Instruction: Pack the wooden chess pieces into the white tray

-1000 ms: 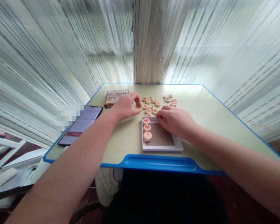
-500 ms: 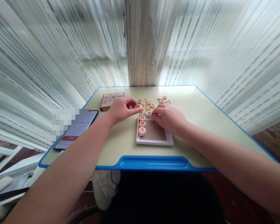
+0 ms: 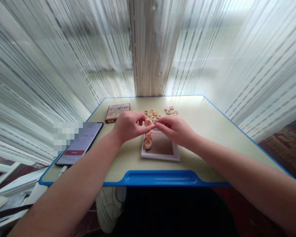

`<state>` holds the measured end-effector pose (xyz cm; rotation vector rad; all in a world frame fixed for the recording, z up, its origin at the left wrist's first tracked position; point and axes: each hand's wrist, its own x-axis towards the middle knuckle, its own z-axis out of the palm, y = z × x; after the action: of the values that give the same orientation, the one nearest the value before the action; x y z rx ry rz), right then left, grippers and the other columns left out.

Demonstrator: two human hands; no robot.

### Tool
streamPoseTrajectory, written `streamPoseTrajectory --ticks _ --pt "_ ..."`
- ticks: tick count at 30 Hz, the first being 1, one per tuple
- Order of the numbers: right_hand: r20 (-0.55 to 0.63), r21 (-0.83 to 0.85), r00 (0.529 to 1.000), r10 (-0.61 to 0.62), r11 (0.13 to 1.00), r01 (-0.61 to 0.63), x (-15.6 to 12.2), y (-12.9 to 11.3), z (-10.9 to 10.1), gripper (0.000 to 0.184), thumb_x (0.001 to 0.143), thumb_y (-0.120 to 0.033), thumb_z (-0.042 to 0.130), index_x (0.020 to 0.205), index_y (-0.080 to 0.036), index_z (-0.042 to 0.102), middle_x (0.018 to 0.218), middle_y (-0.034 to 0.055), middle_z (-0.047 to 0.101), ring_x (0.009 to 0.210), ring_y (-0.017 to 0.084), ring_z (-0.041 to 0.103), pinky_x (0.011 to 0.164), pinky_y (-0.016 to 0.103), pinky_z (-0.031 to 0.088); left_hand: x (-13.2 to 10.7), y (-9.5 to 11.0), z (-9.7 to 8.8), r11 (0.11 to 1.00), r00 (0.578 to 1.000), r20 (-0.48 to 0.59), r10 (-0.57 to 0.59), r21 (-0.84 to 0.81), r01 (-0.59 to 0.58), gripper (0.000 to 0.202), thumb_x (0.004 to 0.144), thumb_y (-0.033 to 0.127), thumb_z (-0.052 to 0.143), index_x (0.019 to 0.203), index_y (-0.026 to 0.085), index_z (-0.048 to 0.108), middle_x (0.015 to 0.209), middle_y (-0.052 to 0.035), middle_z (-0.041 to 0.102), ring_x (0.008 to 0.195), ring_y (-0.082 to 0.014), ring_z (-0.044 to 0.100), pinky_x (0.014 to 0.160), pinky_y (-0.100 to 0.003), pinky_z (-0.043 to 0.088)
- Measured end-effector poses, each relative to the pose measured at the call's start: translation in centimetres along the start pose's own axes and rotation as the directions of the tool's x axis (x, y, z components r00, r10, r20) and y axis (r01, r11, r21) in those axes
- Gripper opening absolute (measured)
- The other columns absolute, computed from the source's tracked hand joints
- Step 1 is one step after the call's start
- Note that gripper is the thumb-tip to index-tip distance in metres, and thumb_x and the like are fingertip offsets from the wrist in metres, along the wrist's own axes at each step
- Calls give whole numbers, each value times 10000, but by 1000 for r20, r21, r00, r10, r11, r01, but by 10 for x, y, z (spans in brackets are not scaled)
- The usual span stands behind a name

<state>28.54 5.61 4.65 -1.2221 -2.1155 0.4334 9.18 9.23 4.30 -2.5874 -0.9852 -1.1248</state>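
My left hand (image 3: 130, 126) pinches a round wooden xiangqi piece (image 3: 148, 123) with a red character, over the far left corner of a shallow white box tray (image 3: 160, 157). Thumb and fingers of my right hand (image 3: 174, 128) are closed together, close beside that piece; whether anything is between them is hidden. Along the tray's left side lie a red-marked piece (image 3: 149, 136) and a nearer red-marked piece (image 3: 148, 144), with another partly covered behind them. Beyond the hands, several loose xiangqi pieces (image 3: 156, 113) lie on the table, partly hidden by my fingers.
A second cluster of pieces (image 3: 169, 112) lies farther right. A printed flat box (image 3: 117, 112) is at the back left. On the left edge rests a phone (image 3: 81, 141) with a cable. The table (image 3: 212, 148) has a blue rim and a blue front trough (image 3: 160, 178).
My left hand has brought a red-marked piece from the loose pile to above the tray's far left corner. My right hand has shifted left towards it. The view has tilted slightly.
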Motion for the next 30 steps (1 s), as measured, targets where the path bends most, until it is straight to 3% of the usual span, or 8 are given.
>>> streamPoseTrajectory --ticks 3,6,9,12,16,20,25,30 --pt "76 194 996 49 979 -63 0 1 2 312 846 -396 497 806 -151 687 688 22 644 644 124 547 590 238 370 0 11 0 998 997 -26 66 4 -66 372 710 484 630 565 150 554 493 21 503 472 -78 421 505 -224 312" --pt "84 294 993 83 950 -104 1 4 2 300 818 -397 523 782 -140 673 710 30 653 656 129 555 593 241 388 1 16 -2 996 995 34 91 -26 -90 408 683 529 635 557 151 548 497 19 506 478 -82 424 500 -229 305" --pt "96 119 989 109 986 -120 1 6 -4 256 796 -346 538 695 -144 658 609 11 604 564 108 495 543 236 351 2 13 -6 992 990 138 14 -127 3 415 686 538 622 572 143 562 498 25 496 462 -72 399 485 -223 296" --pt "272 -150 962 -35 986 79 -1 6 -13 208 756 -275 581 604 -148 644 565 16 570 560 108 459 549 242 327 2 2 -9 966 966 216 -141 -183 182 423 782 466 523 519 135 533 436 42 409 428 -61 345 459 -218 261" --pt "444 -245 876 -188 915 321 -6 3 -17 229 773 -255 566 576 -158 631 563 50 565 686 159 487 608 260 348 2 -14 -6 948 890 388 -239 -104 299 392 777 383 496 470 138 505 403 48 339 421 -67 318 450 -232 219" --pt "441 -311 879 -181 888 339 -9 -2 -17 246 785 -274 552 572 -164 603 585 54 561 675 161 469 601 267 340 2 -22 -1 923 802 522 -291 -68 379 283 726 282 462 490 147 543 406 32 421 440 -92 385 470 -238 258" --pt "462 -236 869 -176 920 312 -12 -7 -22 96 727 -256 609 725 -173 656 627 30 594 686 156 482 622 267 348 -1 -26 4 832 641 709 -294 -141 537 140 622 214 450 559 164 564 443 23 536 456 -124 496 484 -231 354" --pt "517 -166 832 -199 931 326 -14 -11 -18 60 717 -198 629 746 -177 677 656 12 615 673 133 490 613 246 360 -1 -28 7 786 612 736 -290 -181 591 116 584 202 444 626 169 548 481 32 541 466 -131 540 472 -224 385"
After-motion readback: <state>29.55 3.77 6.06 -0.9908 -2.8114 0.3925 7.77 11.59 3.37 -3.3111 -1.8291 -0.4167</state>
